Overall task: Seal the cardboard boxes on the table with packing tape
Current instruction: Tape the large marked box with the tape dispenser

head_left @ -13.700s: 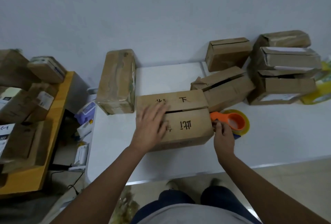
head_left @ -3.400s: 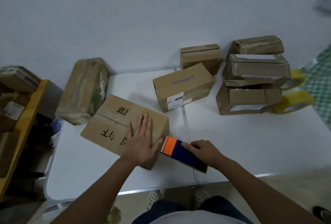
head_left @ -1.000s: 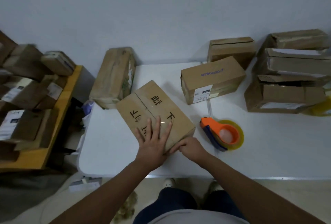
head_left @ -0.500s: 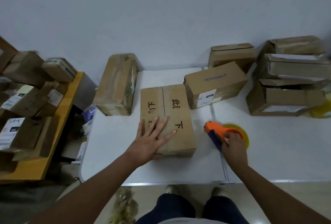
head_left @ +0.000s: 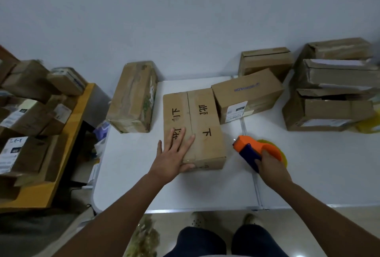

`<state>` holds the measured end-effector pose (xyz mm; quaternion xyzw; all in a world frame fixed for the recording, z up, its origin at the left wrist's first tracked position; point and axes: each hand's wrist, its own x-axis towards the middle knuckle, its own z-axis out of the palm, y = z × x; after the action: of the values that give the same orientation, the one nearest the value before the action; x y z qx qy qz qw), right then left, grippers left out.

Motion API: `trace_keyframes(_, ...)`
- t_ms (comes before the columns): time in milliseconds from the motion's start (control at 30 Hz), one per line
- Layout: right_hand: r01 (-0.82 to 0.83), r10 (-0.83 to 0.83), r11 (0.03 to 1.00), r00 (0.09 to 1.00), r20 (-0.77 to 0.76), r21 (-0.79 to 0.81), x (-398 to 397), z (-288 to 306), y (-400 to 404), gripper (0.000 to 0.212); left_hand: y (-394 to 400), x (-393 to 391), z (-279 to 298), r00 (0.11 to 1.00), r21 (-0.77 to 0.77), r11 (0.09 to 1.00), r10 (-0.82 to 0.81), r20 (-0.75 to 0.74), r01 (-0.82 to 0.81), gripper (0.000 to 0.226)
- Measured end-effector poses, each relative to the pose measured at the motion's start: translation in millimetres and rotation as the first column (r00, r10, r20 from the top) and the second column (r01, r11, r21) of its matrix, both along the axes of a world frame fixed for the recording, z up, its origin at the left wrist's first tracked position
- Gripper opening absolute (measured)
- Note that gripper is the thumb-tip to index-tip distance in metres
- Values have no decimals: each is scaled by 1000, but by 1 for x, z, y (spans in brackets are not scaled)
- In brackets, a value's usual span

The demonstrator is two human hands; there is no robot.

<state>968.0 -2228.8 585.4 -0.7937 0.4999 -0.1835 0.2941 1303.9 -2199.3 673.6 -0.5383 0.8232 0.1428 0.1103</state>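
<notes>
— White folding table (head_left: pixel 308 174) against a pale bare wall, yes? And where does the box sit?

— Near the middle of it. That printed box (head_left: pixel 195 127) lies flat, its long axis running from the front edge away toward the wall, and the centre seam runs the same way. The black characters on top read sideways from the camera.

— And the hands?

— The left hand (head_left: pixel 171 159) lies flat on the near left corner of the box, fingers straight and spread, thumb against the front face. The right hand (head_left: pixel 270 167) has its fingers curled round the tape dispenser (head_left: pixel 249 149), which rests on the table just right of the box, orange nose pointing left toward it (a yellowish roll shows behind the hand).

— What crowds around?

— A taped brown parcel (head_left: pixel 133 97) stands near the box's left side. A labelled carton (head_left: pixel 246 96) touches or nearly touches its far right corner; I cannot tell which. Behind that sits a smaller carton (head_left: pixel 265 61), and to the far right a stack of boxes (head_left: pixel 333 92) with loose flaps.

— Off the table?

— A wooden bench (head_left: pixel 67 149) on the left, piled with parcels.
</notes>
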Motion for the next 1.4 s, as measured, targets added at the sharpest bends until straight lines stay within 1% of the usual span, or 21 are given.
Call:
trace_keyframes(33,-99,92,995,965,245,17,-10,-17,-18,26,-4,-1,1,1000,6,1000,-4,15,4,90)
trace_keyframes(67,-101,50,983,950,309,153,-23,-23,-19,19,-9,-3,3,999,13,1000,-8,33,8,92)
trace_keyframes(100,31,-98,957,971,220,288,-32,-13,-10,11,-13,-6,6,999,23,1000,-6,34,5,94)
trace_keyframes(133,207,-255,914,962,98,349,-29,18,7,24,-17,-12,12,1000,34,999,7,-3,-7,94)
trace_keyframes(167,314,-365,854,930,50,415,-14,55,39,30,-19,-21,22,995,48,998,42,-88,-38,88)
trace_keyframes(200,433,-449,819,892,-49,376,-10,72,52,33,-21,-33,34,970,71,993,103,-221,-89,79)
trace_keyframes(233,480,-474,802,874,-110,356,-6,88,66,33,-22,-46,47,911,111,982,182,-371,-151,68)
trace_keyframes(267,513,-514,780,852,-99,359,-4,101,69,31,-22,-58,60,827,164,964,264,-496,-209,57)
trace_keyframes(333,540,-559,767,827,-53,346,-5,124,63,28,-23,-82,81,652,348,888,458,-605,-301,40)
trace_keyframes(433,530,-555,772,831,-36,351,-9,153,59,25,-28,-104,88,355,737,624,771,-529,-260,35)
trace_keyframes(500,532,-550,783,834,-43,321,-9,173,60,23,-32,-115,86,176,847,506,860,-480,-165,35)
trace_keyframes(567,513,-529,799,848,-39,314,-10,184,60,23,-35,-121,90,63,888,446,895,-442,-112,34)
trace_keyframes(633,509,-523,802,851,-43,313,-11,188,59,26,-34,-124,96,46,904,420,907,-418,-77,29)
trace_keyframes(733,484,-504,819,863,-14,309,-11,191,59,27,-34,-119,97,94,904,424,903,-418,-60,15)
trace_keyframes(867,459,-482,837,876,4,296,-6,194,57,41,-31,-116,92,97,889,450,892,-442,-88,13)
trace_keyframes(1000,455,-459,858,888,-41,238,2,203,48,45,-25,-115,86,136,791,574,819,-557,-211,23)
trace_keyframes(1067,425,-429,863,902,-47,272,5,205,43,37,-20,-113,83,156,723,628,775,-612,-288,29)
trace_keyframes(1133,391,-396,866,917,-49,313,8,206,36,32,-13,-111,79,161,677,648,753,-638,-349,34)
trace_keyframes(1233,347,-327,884,938,-118,312,16,206,26,44,-8,-105,77,139,653,646,744,-653,-395,35)
trace_keyframes(1300,309,-273,898,950,-153,314,21,206,18,52,-10,-94,73,115,655,635,748,-654,-410,25)
trace_keyframes(1400,231,-159,920,958,-239,315,20,207,10,56,-19,-51,68,-41,659,558,747,-663,-504,15)
